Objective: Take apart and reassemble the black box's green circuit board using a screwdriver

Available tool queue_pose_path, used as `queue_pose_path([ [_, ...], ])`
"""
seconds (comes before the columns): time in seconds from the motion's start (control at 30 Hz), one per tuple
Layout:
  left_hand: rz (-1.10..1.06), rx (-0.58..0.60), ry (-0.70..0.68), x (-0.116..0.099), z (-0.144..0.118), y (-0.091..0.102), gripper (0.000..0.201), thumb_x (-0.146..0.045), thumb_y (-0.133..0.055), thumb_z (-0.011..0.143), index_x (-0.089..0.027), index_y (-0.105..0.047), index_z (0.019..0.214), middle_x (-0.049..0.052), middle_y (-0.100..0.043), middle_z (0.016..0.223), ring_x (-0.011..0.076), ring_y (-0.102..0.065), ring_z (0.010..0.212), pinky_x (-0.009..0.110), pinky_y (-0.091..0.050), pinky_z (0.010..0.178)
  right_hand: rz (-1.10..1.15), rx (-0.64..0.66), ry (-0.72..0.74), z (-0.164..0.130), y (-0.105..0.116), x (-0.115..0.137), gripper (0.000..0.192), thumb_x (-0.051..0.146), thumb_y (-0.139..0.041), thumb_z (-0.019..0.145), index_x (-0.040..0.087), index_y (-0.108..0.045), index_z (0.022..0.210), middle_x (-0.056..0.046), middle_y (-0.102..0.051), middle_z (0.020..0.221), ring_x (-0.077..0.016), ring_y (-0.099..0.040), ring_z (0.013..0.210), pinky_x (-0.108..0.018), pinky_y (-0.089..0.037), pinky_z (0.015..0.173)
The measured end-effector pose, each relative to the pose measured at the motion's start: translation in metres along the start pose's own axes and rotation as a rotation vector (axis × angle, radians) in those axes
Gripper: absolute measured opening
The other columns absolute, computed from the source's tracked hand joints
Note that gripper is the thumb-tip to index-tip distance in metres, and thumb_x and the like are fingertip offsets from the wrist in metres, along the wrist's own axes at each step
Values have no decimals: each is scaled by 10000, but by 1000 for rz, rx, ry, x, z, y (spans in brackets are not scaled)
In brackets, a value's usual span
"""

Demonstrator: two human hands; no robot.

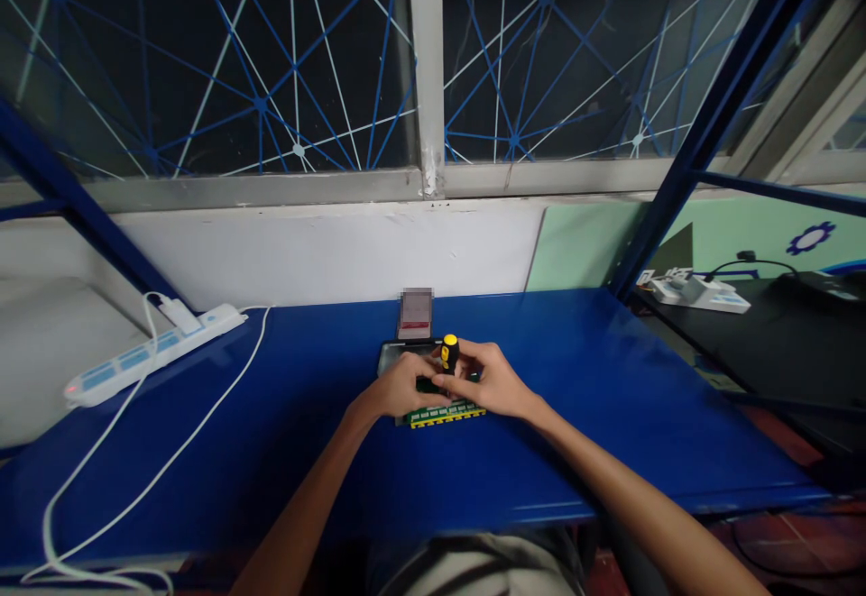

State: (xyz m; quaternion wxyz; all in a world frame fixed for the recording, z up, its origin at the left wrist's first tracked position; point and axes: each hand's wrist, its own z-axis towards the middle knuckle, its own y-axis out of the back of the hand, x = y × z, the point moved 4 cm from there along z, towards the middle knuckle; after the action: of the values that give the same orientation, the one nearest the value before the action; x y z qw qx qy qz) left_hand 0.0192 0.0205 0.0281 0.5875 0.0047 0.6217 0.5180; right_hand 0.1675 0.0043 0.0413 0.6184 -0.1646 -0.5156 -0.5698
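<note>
A green circuit board with yellow edge contacts lies flat on the blue table. My left hand rests on the board's left part, fingers curled over it. My right hand is closed around a small screwdriver with a yellow and black handle, held upright over the board. Both hands meet above the board and hide most of it. The screwdriver's tip is hidden by my fingers.
A phone stands propped upright just behind the board on a dark stand. A white power strip with a white cable lies at the table's left. A neighbouring black desk with another power strip is at the right.
</note>
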Motion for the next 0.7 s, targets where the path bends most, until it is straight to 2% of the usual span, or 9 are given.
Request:
queue_pose_path([
  [0.13,15,3,-8,3,-1,0,78,-216,-709,778,-148,-739,756,14,-714,794,141,-625,718,222,-456,678,-28,-17,-2,0,2,-1,319,409,-675,818,137,-646,982,23,-555,637,-95,-481,537,-207,-397,505],
  [0.3,27,-12,14,6,-1,-1,142,-280,-744,755,-140,-729,735,19,-707,799,154,-627,730,226,-455,675,-29,-26,-6,-1,0,0,318,432,-676,814,133,-649,921,19,-552,639,-92,-459,532,-210,-391,502],
  [0.5,45,-5,30,2,1,-2,215,-331,-733,775,-139,-717,678,8,-680,710,145,-614,676,220,-449,642,4,-12,-15,0,-2,-1,289,427,-673,815,150,-639,891,29,-547,595,-99,-467,512,-216,-383,481],
  [0.7,33,2,9,-2,0,-1,156,-301,-711,796,-147,-727,775,31,-709,838,169,-637,799,241,-473,733,8,-27,-20,0,-2,-2,275,416,-674,818,152,-637,889,29,-537,625,-92,-461,525,-210,-394,492],
])
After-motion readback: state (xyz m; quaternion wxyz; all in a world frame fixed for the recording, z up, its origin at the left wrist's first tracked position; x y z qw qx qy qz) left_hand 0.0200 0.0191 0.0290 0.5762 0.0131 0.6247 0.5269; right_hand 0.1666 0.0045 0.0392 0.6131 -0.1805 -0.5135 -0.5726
